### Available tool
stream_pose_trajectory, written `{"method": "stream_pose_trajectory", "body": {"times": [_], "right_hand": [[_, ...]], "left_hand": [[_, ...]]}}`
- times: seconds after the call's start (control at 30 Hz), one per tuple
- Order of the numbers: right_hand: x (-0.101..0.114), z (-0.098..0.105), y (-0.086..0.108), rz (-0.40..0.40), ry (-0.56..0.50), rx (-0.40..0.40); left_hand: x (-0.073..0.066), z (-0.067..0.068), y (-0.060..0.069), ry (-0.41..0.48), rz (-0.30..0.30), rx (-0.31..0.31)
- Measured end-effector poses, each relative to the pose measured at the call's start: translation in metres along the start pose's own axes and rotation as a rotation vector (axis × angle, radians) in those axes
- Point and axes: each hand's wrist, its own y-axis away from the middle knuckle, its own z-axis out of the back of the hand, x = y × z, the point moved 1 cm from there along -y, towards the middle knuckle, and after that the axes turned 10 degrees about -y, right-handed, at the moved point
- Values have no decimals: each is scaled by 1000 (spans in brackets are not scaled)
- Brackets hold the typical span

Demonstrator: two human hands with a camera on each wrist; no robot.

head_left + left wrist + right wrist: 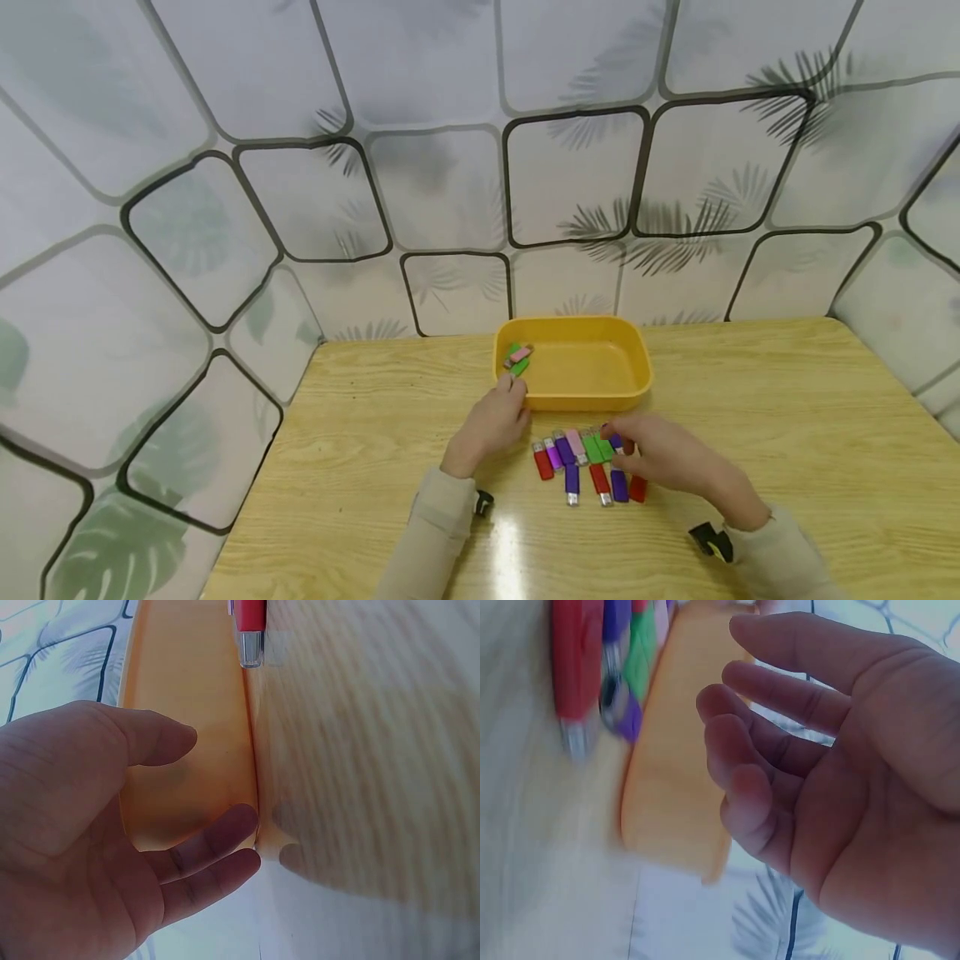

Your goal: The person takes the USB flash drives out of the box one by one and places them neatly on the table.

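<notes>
My left hand [491,421] is at the front left corner of a yellow plastic tray [588,402]. Its thumb and fingers stand apart in the left wrist view, with nothing visible between them. Over the right end of a group of USB sticks hovers my right hand [663,454], fingers loosely bent and holding nothing in the right wrist view. The group has a red USB stick [543,463] at its left, a pink USB stick [575,442] and green USB sticks [597,448]. Purple and blue ones lie among them. My right hand hides part of the group.
Inside the tray's left end lie a few sticks, among them a pink USB stick [522,353] and a green USB stick [520,367]. The wooden table [780,400] meets a patterned curtain [442,192] behind the tray and at both sides.
</notes>
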Motion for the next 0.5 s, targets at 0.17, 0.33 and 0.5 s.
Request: {"method": "stream_pose_trajectory", "body": {"times": [0.17,0.33,0.5], "right_hand": [[12,-22,-5,109,53,110],[19,-38,-5,173,64,210],[18,-39,-4,134,46,236]], "left_hand": [[1,-1,-1,-2,-6,-12],[2,-2,-2,-11,-16,-28],[2,-2,-2,-11,-27,-22]]}}
